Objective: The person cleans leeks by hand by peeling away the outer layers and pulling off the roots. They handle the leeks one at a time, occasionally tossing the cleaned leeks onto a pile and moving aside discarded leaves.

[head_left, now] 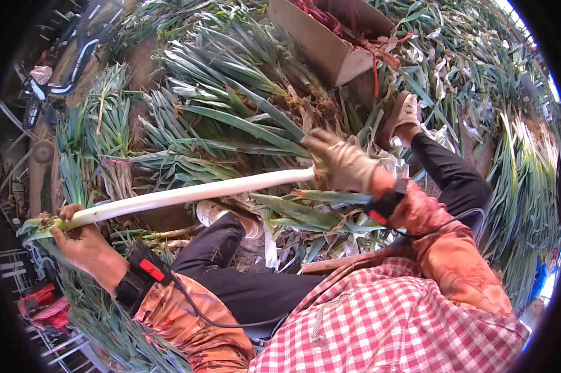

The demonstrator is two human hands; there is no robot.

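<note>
Bright daylight, white glare at right edge, fisheye-bowed dark rim, slight blur on right grip (345, 161)

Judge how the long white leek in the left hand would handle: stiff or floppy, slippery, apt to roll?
The leek is probably fairly stiff, as it runs nearly straight from the left hand toward the gloved right hand. It may slip or roll if pushed, since it looks smooth and round.

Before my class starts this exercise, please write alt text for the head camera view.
A person's left hand grips a long, white-stalked leek near its green end, while the gloved right hand is at its root end. Green leeks lie heaped around, with an open cardboard box of red strips beyond.
</note>
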